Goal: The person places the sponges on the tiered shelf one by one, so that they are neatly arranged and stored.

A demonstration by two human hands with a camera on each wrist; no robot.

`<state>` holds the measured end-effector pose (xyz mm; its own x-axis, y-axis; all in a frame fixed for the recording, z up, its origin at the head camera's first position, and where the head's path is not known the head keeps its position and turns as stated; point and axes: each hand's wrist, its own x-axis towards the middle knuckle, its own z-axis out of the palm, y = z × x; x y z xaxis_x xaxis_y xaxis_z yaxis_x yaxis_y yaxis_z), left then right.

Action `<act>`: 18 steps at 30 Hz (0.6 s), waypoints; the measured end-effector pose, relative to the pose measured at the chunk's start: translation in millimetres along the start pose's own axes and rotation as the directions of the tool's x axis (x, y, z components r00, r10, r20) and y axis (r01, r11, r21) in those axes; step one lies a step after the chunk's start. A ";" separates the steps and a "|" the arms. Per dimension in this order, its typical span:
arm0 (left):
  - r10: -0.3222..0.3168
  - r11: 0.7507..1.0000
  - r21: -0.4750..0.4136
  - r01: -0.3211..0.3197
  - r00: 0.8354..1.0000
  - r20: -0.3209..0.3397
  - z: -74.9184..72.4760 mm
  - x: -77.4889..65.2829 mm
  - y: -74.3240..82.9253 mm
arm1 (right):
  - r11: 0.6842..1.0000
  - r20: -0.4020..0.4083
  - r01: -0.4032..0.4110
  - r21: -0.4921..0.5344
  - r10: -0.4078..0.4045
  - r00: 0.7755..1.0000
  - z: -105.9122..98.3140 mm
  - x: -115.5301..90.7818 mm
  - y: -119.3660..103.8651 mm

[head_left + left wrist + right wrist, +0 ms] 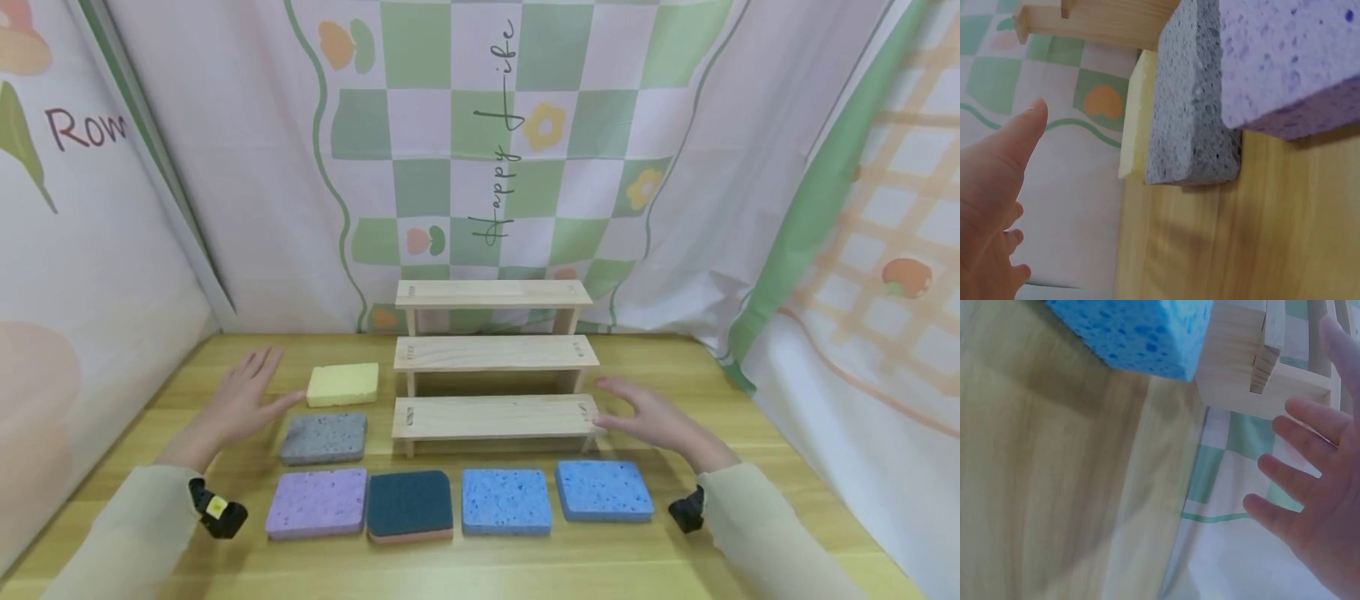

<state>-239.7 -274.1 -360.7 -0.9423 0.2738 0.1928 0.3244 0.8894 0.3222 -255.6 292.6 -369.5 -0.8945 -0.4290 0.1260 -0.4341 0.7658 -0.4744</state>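
My left hand (243, 398) is held with straight, spread fingers at the left, its thumb near a yellow sponge (342, 384) and a speckled grey sponge (325, 438). Nothing is in its grasp. To the right, my right hand (651, 418) has its fingers apart and holds nothing; it is beside the right end of a three-step wooden shelf (495, 417). Along the front lie a purple sponge (317, 502), a sponge with a dark green top (409, 504), and two blue sponges, one in the middle (506, 501) and one at the right (604, 491).
The wooden table (480, 571) carries everything. Behind the shelf hangs a green-and-white checked curtain (420, 125), and printed cloth walls stand at the left (90, 233) and right (885, 333). The shelf's bare steps rise toward the back.
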 end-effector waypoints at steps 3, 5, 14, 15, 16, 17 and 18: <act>-0.006 1.000 -0.010 0.006 1.000 0.008 1.7 -1.0 -3.1 | 1.000 0.009 0.018 0.015 -0.019 1.000 2.7 -0.4 2.3; -0.009 1.000 -0.015 0.010 1.000 0.012 3.3 -1.6 -6.5 | 0.999 0.013 0.041 0.025 -0.041 0.999 4.5 0.1 2.7; -0.006 1.000 -0.010 0.006 1.000 0.024 10.6 0.3 -16.2 | 0.997 0.038 0.067 0.040 -0.068 0.997 8.6 0.9 1.9; -0.002 1.000 -0.010 0.002 1.000 0.024 11.5 1.3 -16.2 | 0.997 0.040 0.073 0.034 -0.075 0.996 8.8 0.5 2.0; -0.004 1.000 -0.011 0.005 1.000 0.029 12.4 2.3 -16.1 | 0.997 0.041 0.076 0.034 -0.077 0.996 9.0 0.2 2.3; -0.003 1.000 -0.014 0.004 1.000 0.031 13.3 3.5 -15.8 | 0.997 0.043 0.074 0.036 -0.075 0.996 9.3 -0.2 2.5; -0.004 1.000 -0.011 0.004 0.999 0.035 14.3 4.5 -15.7 | 0.997 0.046 0.070 0.039 -0.071 0.996 9.7 -0.4 3.1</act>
<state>-250.3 -281.6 -378.1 -0.9458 0.2833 0.1586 0.3213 0.8865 0.3330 -255.6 290.4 -379.4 -0.8554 -0.5040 0.1194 -0.4908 0.7150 -0.4978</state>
